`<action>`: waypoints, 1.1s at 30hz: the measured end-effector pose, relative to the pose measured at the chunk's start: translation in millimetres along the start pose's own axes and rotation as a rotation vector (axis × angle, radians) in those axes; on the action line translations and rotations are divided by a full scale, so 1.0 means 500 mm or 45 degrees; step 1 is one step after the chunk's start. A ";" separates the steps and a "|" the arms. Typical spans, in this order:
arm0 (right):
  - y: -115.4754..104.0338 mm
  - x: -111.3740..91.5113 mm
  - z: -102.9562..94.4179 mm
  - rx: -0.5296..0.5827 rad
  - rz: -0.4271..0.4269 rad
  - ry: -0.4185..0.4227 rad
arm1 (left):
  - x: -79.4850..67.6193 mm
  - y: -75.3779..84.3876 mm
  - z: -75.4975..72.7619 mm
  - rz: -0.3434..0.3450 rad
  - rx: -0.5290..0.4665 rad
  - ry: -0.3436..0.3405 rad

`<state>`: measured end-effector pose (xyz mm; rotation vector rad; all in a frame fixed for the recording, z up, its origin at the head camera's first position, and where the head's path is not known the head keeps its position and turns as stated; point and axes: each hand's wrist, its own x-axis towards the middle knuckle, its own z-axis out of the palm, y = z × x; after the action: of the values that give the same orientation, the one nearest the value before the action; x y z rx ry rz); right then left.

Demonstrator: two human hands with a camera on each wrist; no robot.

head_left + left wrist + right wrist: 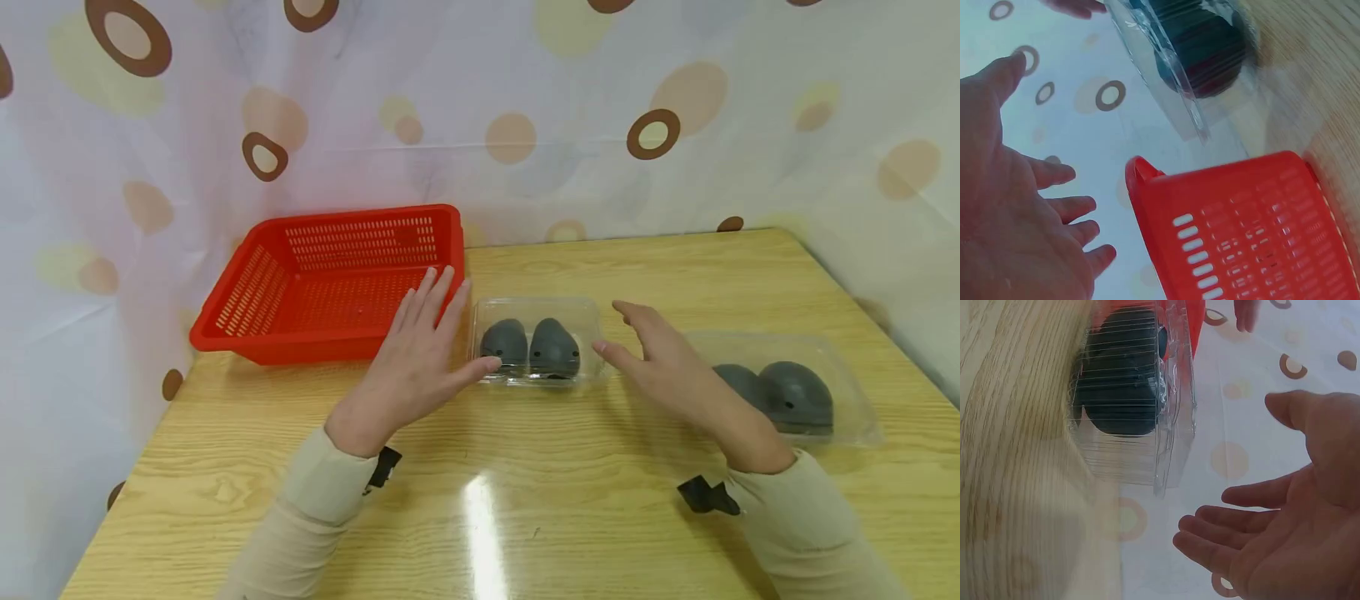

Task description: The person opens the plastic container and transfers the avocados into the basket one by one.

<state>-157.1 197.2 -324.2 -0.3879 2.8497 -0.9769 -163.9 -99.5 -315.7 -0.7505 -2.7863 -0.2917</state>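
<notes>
A small clear plastic box (487, 310), holding two dark grey rounded pieces (554, 346) with small holes, sits on the table between both hands. My left hand (408, 362) is at its left side, fingers extended and thumb pointing toward the box; it overlaps the basket's front right corner in the head view. To the box's right is my right hand (667, 367), fingers spread and thumb near the box's edge. The left wrist view shows the left hand (1029, 206) holding nothing. Likewise, the right hand (1285, 512) is without anything in the right wrist view, apart from the box (1129, 465).
A red perforated basket (330, 340) stands at the back left. Right of the right hand lies a second clear plastic container (847, 358) with similar dark grey pieces (795, 396), partly hidden by the right forearm. A patterned curtain (570, 100) hangs behind the wooden table (570, 500).
</notes>
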 end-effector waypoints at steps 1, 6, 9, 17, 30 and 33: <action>0.002 0.001 -0.002 0.019 0.004 0.006 | 0.005 0.003 0.000 0.021 -0.009 0.021; 0.010 0.006 -0.001 0.067 0.024 0.026 | 0.028 0.025 0.005 0.154 -0.061 0.129; 0.013 0.010 0.002 0.066 0.034 0.031 | 0.040 0.043 0.012 0.245 -0.079 0.192; 0.020 0.014 0.021 0.327 0.088 -0.152 | 0.049 0.093 0.058 0.413 -0.061 0.229; 0.024 0.011 0.029 0.484 0.128 -0.232 | 0.046 0.116 0.081 0.275 0.141 0.166; 0.027 0.013 0.029 0.509 0.147 -0.240 | 0.045 0.118 0.084 0.272 0.165 0.187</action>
<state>-163.3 196.9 -344.1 -0.2547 2.4031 -1.3654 -160.0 -28.7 -341.5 -0.9439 -2.5334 -0.1197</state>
